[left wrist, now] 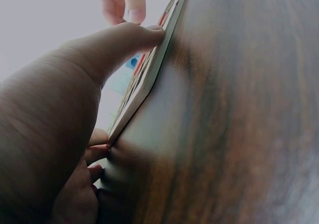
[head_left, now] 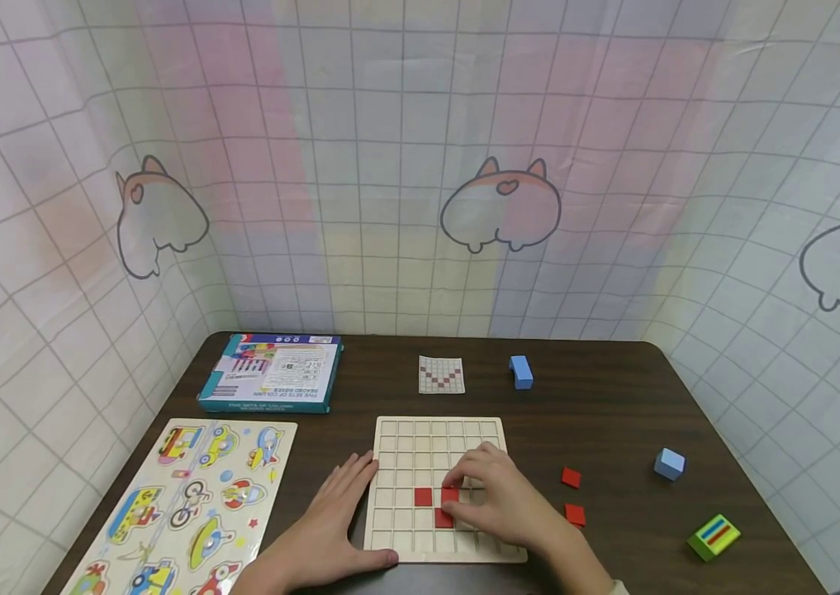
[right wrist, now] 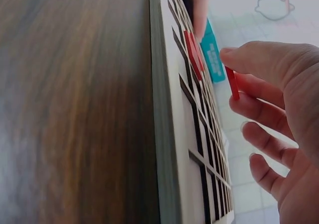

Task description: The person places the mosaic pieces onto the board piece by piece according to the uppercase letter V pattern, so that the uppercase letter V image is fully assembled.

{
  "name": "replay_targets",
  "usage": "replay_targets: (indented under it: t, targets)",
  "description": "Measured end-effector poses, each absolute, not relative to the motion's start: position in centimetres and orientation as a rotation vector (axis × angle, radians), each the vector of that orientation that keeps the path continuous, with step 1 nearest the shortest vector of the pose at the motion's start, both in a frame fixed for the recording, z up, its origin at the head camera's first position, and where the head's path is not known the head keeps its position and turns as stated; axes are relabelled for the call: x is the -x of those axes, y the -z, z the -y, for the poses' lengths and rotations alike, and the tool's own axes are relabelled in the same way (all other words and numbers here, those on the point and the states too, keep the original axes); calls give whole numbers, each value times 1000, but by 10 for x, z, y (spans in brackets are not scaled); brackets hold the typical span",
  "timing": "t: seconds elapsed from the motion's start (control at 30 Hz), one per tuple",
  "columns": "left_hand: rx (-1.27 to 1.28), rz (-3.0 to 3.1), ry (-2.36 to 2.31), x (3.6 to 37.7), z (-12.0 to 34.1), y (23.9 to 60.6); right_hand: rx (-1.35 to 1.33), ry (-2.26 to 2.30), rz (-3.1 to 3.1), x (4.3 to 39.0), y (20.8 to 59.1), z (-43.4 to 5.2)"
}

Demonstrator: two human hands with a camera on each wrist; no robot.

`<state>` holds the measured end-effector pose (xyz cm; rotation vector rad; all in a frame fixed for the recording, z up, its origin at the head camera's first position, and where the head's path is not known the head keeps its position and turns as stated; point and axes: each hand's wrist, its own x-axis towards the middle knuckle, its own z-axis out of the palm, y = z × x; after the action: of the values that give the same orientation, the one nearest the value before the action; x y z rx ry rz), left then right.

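A pale gridded board (head_left: 401,450) lies on the dark table. My right hand (head_left: 497,494) pinches a red square tile (head_left: 449,494) between thumb and fingers; in the right wrist view that red tile (right wrist: 232,82) is tilted on edge above the grid. Two more red tiles sit in board cells, one tile (head_left: 423,497) to the left and another tile (head_left: 443,519) just below the pinched one. With straight fingers along the board's left edge and its thumb on the near left corner, my left hand (head_left: 326,525) touches the board.
Right of the board lie two loose red tiles, the upper tile (head_left: 571,478) and lower tile (head_left: 574,515). Farther right are a blue block (head_left: 669,464) and a striped green block (head_left: 714,537). Behind stand a pattern card (head_left: 441,375), another blue block (head_left: 520,373) and a box (head_left: 271,373). A picture puzzle (head_left: 192,504) lies left.
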<state>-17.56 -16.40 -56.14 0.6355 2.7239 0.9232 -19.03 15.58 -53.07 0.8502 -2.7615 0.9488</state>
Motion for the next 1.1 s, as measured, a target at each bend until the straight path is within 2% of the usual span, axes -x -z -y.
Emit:
replay_targets:
  t: [1.1]
  targets:
    - [-674, -2733, -956, 175, 165, 559, -947, -947, 2767, 220, 530, -109]
